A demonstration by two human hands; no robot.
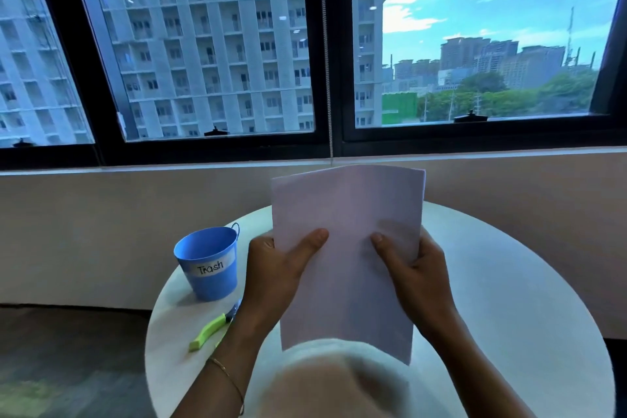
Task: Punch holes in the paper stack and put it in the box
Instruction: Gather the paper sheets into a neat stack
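A white paper stack stands upright above the round white table, held by both hands. My left hand grips its left edge with the thumb across the front. On the right edge, my right hand holds it the same way, thumb on the front sheet. The stack's top bends slightly away from me. No hole punch and no box are in view; the paper hides the table's middle.
A blue bucket labelled "Trash" stands at the table's left side. A green-handled tool lies in front of it, partly under my left forearm. A low wall and a large window are behind the table. A pale fuzzy shape fills the bottom centre.
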